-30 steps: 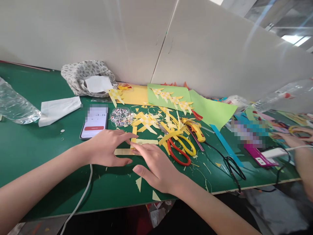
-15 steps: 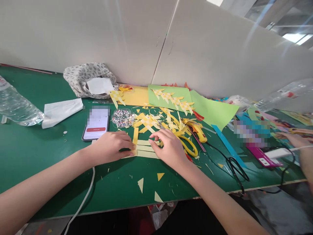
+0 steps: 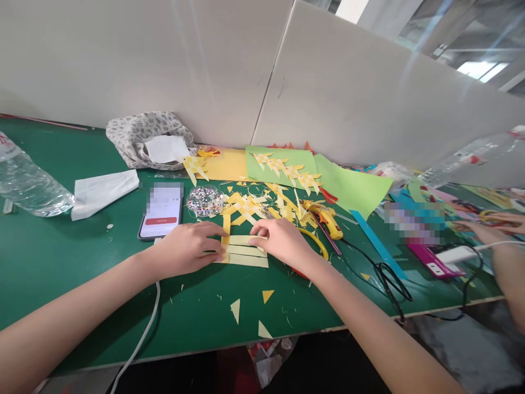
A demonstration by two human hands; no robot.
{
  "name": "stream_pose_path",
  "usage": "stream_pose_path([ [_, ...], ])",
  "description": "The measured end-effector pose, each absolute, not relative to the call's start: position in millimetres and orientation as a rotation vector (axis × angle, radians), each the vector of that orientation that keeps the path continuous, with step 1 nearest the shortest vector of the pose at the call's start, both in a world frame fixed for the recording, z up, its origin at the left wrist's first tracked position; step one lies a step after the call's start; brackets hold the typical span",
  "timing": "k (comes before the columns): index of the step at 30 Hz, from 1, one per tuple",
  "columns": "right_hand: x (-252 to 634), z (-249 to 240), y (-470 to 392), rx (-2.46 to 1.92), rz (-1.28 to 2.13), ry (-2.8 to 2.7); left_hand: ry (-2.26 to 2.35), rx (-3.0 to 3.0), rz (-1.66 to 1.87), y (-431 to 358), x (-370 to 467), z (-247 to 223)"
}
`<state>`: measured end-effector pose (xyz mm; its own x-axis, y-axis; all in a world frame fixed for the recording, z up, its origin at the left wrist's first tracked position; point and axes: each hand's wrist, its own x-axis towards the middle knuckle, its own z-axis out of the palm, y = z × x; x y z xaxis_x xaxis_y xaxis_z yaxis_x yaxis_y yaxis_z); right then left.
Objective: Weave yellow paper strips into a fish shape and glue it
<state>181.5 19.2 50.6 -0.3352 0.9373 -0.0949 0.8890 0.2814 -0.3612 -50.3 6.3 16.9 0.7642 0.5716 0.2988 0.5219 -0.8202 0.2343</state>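
Observation:
Several pale yellow paper strips (image 3: 248, 260) lie side by side on the green table, crossed at their left end by a darker yellow strip (image 3: 226, 225). My left hand (image 3: 191, 249) rests at that crossing, fingers apart, its tips touching the yellow strip. With thumb and forefinger my right hand (image 3: 279, 241) pinches the right end of the topmost pale strip. Just behind the hands is a woven yellow paper piece (image 3: 246, 206) among scraps.
A phone (image 3: 161, 210) with a white cable lies left, near a round bead case (image 3: 205, 201). Yellow scissors (image 3: 318, 241) and a glue gun (image 3: 328, 219) are at the right. Bottles stand at both sides; another person's hands (image 3: 479, 232) are far right.
My right hand has closed on the end of the top pale strip, uncovering the lower strips' right ends. The view has shifted slightly. Another person's second hand shows far right.

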Motion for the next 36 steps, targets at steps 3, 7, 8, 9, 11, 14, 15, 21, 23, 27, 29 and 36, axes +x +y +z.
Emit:
stream_pose_path([
  [3, 178, 53, 18, -1.695, 0.434, -2.439, 0.841, 2.813, 0.535, 8, -50, 15],
  [7, 172, 56, 15, -1.630, 0.318, -2.490, 0.870, 2.772, 0.510, 8, -50, 15],
  [8, 171, 56, 15, -1.624, 0.338, -2.493, 0.880, 2.763, 0.507, 8, -50, 15],
  [9, 170, 57, 14, -1.625, 0.365, -2.491, 0.890, 2.755, 0.503, 7, -50, 16],
  [11, 170, 58, 15, -1.640, 0.415, -2.473, 0.908, 2.741, 0.489, 6, -50, 17],
  [14, 172, 60, 17, -1.672, 0.489, -2.432, 0.915, 2.736, 0.483, 5, -50, 18],
  [15, 173, 60, 18, -1.679, 0.532, -2.420, 0.915, 2.740, 0.489, 5, -50, 17],
  [21, 174, 57, 22, -1.682, 0.763, -2.405, 0.865, 2.780, 0.518, 8, -51, 13],
  [23, 174, 56, 22, -1.663, 0.787, -2.428, 0.849, 2.786, 0.512, 10, -52, 12],
  [27, 177, 56, 21, -1.632, 0.812, -2.466, 0.835, 2.791, 0.506, 11, -53, 10],
  [29, 177, 55, 21, -1.628, 0.809, -2.468, 0.835, 2.789, 0.513, 10, -53, 11],
  [36, 169, 38, 21, -1.606, 0.806, -2.393, 0.802, 2.797, 0.519, 10, -52, 12],
])
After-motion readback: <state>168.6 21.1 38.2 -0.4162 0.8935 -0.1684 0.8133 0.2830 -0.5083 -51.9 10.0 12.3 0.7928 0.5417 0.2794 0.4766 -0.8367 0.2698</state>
